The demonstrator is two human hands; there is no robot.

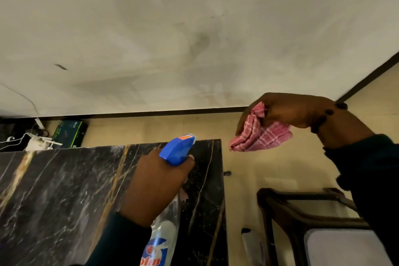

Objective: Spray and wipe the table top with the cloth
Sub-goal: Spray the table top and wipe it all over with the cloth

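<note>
A stained off-white wall (194, 28) fills the far side above a dark skirting strip (172, 112). The floor (241, 157) has beige tiles. White cables (32, 138) lie far left; a dark wooden chair (280, 211) stands near right.

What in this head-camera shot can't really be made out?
- Spray bottle: its base is cut off by the bottom edge; the left hand hides its neck and trigger.
- Pink checked cloth: the right hand covers its upper part.
- Table top: wetness can't be told.
- Box on the floor: print too small.
</note>
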